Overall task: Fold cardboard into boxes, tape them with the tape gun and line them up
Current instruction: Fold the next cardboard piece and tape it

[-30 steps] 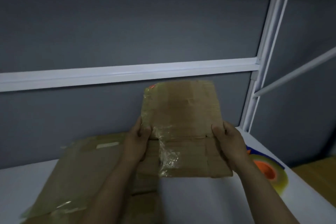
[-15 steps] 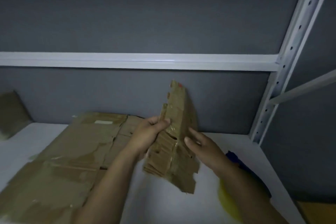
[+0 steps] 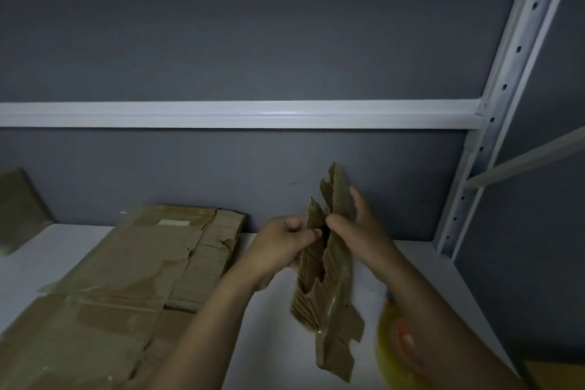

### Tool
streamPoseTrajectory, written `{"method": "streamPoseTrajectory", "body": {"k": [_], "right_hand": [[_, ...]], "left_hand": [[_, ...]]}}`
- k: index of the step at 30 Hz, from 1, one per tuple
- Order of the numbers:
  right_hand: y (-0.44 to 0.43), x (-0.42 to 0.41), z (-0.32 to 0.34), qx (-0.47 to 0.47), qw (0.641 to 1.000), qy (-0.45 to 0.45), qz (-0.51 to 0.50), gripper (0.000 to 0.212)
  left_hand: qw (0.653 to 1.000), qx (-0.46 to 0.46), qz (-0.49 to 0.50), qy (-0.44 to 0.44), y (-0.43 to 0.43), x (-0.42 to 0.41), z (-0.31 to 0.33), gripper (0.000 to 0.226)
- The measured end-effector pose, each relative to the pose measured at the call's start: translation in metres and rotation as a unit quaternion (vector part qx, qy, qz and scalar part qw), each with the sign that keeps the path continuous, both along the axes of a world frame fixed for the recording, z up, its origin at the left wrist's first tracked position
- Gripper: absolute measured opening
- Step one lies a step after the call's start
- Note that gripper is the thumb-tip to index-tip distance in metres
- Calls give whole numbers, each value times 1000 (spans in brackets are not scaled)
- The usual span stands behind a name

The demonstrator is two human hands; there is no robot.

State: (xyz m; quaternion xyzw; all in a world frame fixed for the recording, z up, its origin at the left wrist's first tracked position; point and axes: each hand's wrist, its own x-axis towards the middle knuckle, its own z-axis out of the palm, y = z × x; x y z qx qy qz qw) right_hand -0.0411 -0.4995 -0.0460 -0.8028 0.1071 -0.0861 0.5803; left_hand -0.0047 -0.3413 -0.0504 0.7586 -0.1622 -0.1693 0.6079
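Observation:
A small flattened cardboard box [image 3: 329,298], brown with old clear tape on it, is held edge-on above the white shelf. My left hand [image 3: 285,244] pinches one of its panels from the left. On the right, my right hand [image 3: 354,228] grips the opposite panel, fingers stretched up along it. The two panels stand slightly parted at the top. A tape roll [image 3: 397,342], yellowish with an orange core, lies blurred under my right forearm; whether it sits in a tape gun is hidden.
A large flattened carton [image 3: 133,282] with torn tape lies on the white shelf [image 3: 424,266] at the left. Another cardboard piece [image 3: 19,206] leans at the far left. A grey wall, a white crossbar [image 3: 240,114] and a perforated upright [image 3: 493,111] close the back and right.
The small cardboard has turned from facing me flat to edge-on. Both hands moved to its middle, and its panels now part slightly. The view swung left, showing more of the large carton.

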Motion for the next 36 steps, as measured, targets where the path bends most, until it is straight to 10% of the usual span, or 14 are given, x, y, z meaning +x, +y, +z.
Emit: {"method": "streamPoseTrajectory", "body": {"k": [11,15,18,23,29,36], "right_hand": [[-52,-3,10,-256,965,-28,42,38],[-53,-10,0,-279,958,-14,66,31],[-57,-17,-7,-233,965,-2,116,15],[-68,-21,-22,-228,956,83,165,55],[-61,-21,-33,-303,951,46,48,43],[-37,-13,-55,-317,948,-21,1,70]], "left_hand": [[965,61,207,-145,14,35,0,8],[945,162,172,-225,24,54,-11,87],[930,228,55,-282,30,65,-19,93],[950,195,-9,-244,32,78,-25,75],[915,262,-13,-306,32,85,-39,55],[875,348,-138,-308,43,90,-39,115]]}}
